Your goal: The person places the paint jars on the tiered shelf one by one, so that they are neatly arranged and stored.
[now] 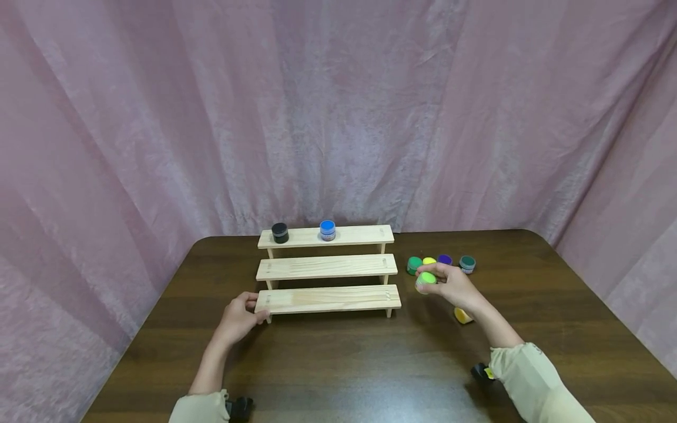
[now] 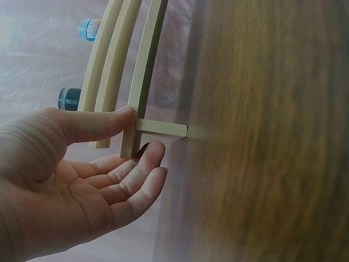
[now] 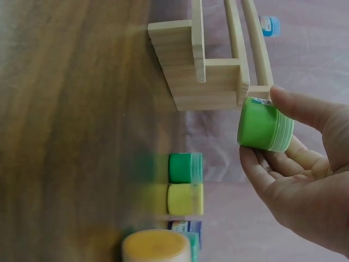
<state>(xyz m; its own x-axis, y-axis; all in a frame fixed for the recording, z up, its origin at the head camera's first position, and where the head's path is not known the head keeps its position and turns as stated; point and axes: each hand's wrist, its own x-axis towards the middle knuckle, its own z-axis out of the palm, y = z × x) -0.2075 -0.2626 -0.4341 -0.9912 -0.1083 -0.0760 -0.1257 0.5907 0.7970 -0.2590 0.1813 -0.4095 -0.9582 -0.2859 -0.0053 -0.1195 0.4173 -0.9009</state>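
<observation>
My left hand (image 1: 239, 320) grips the left end of the lowest step of a three-tier wooden display stand (image 1: 328, 298). In the left wrist view the thumb lies on the board's end and the fingers curl below it. Between thumb and fingers, my right hand (image 1: 456, 289) pinches a light green paint jar (image 3: 259, 125), raised above the table to the right of the stand. On the top tier sit a black jar (image 1: 280, 233) at the left and a blue jar (image 1: 328, 231) near the middle.
Behind the right hand stand a green jar (image 1: 414, 265), a yellow jar (image 1: 429, 260), a purple jar (image 1: 445, 259) and a dark green jar (image 1: 468, 264). An orange-yellow jar (image 1: 462, 316) is nearer, beside the right wrist. A pink curtain (image 1: 338, 117) hangs behind the brown table (image 1: 338, 364).
</observation>
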